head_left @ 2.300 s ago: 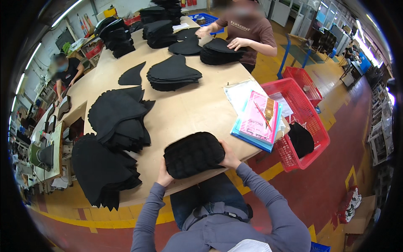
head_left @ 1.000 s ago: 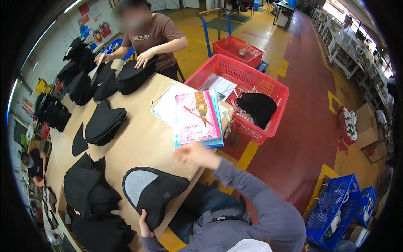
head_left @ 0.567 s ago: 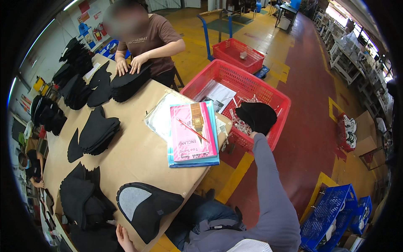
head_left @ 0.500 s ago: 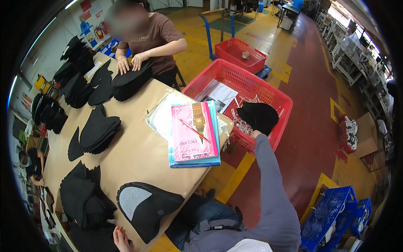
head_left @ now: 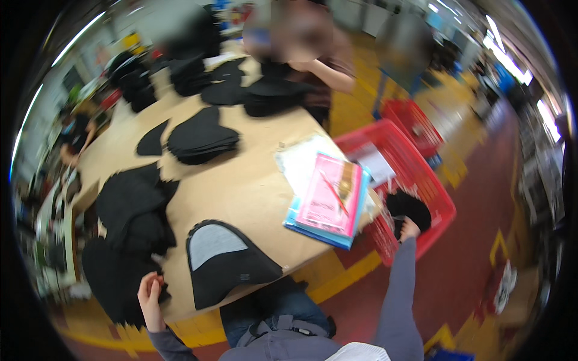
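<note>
My right hand (head_left: pixel 409 230) reaches into the red basket (head_left: pixel 442 207), its fingers closed on the near edge of a black fabric piece (head_left: pixel 415 207); blur hides how many layers it grips. With its fingers slightly curled and apart, my empty left hand (head_left: pixel 150 292) hovers beside a pile of black cut pieces (head_left: pixel 114 280) at the table's near left. Between my hands, a black curved piece with a grey patch (head_left: pixel 232 265) lies flat on the brown-covered table (head_left: pixel 241 186).
Pink and blue notebooks (head_left: pixel 328 204) with a red pen lie at the table's right corner. More black stacks (head_left: pixel 205 135) cover the left and far side. A co-worker in a brown shirt (head_left: pixel 334 66) stands at the far edge. Behind the basket is a second red crate (head_left: pixel 412 123).
The view has swung, shifting the table and basket rightward. My left hand has come further into view with its forearm. My right hand now overlaps the black piece in the basket.
</note>
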Tool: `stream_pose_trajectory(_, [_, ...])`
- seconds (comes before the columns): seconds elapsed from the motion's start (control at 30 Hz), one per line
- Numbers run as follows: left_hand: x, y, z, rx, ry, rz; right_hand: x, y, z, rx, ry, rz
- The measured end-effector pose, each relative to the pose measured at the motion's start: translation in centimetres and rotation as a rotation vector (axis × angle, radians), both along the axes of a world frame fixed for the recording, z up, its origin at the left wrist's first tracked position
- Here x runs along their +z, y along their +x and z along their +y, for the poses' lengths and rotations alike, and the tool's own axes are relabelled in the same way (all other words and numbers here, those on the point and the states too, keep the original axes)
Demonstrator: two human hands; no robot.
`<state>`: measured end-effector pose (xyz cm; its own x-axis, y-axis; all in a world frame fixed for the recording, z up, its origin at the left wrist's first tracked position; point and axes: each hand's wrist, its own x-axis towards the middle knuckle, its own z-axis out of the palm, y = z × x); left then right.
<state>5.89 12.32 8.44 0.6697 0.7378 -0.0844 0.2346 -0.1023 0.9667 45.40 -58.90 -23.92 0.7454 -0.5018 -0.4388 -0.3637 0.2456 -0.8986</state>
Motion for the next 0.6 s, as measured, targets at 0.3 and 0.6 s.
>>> stream_pose_trajectory(0.3, [3.5, 4.9, -7.4, -0.103, 0.106, -0.142, 30.0, -5.8, 26.6, 0.235, -0.134, -0.777])
stream_pose_trajectory(0.6, [4.3, 3.3, -7.6, -0.922, 0.139, 0.049, 38.1, -19.8, 44.1, 1.916, -0.588, -1.178])
